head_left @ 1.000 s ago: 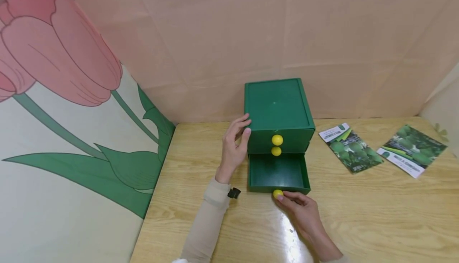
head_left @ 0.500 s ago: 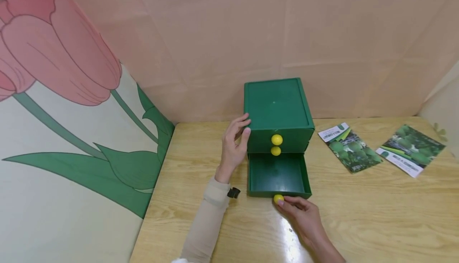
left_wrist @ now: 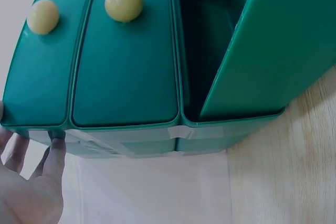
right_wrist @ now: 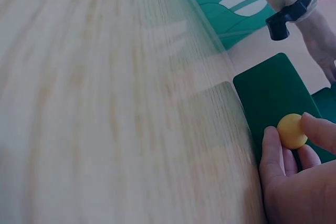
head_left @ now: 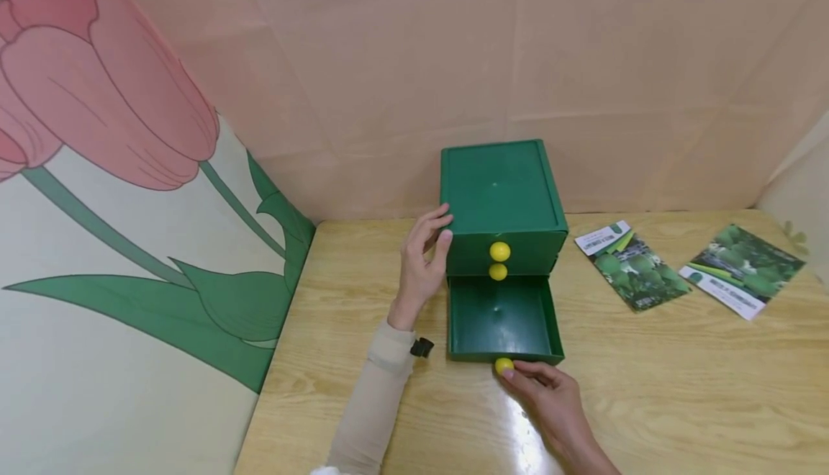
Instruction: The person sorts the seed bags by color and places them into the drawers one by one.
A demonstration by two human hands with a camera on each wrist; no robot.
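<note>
A small green plastic drawer cabinet [head_left: 501,187] stands on the table with three drawers stacked, each with a round yellow knob. Its two upper drawers are closed, and the bottom drawer [head_left: 501,320] is pulled far out, with nothing inside. My right hand [head_left: 547,396] pinches that drawer's yellow knob [right_wrist: 292,131] between thumb and fingers. At the cabinet's upper left front corner, my left hand [head_left: 424,259] rests with its fingers loosely extended against the side. In the left wrist view, the left fingertips [left_wrist: 52,158] touch the side wall near the top drawer.
Two leaflets with green fruit pictures, one nearer [head_left: 635,266] and one farther right [head_left: 741,273], lie on the wooden table [head_left: 699,388]. Behind the cabinet hangs a plain pinkish cloth [head_left: 414,86]. A tulip-printed panel [head_left: 129,245] borders the left side.
The right hand has drawn the bottom drawer a little further out toward the person, still gripping its knob. The left hand has stayed at the cabinet's corner.
</note>
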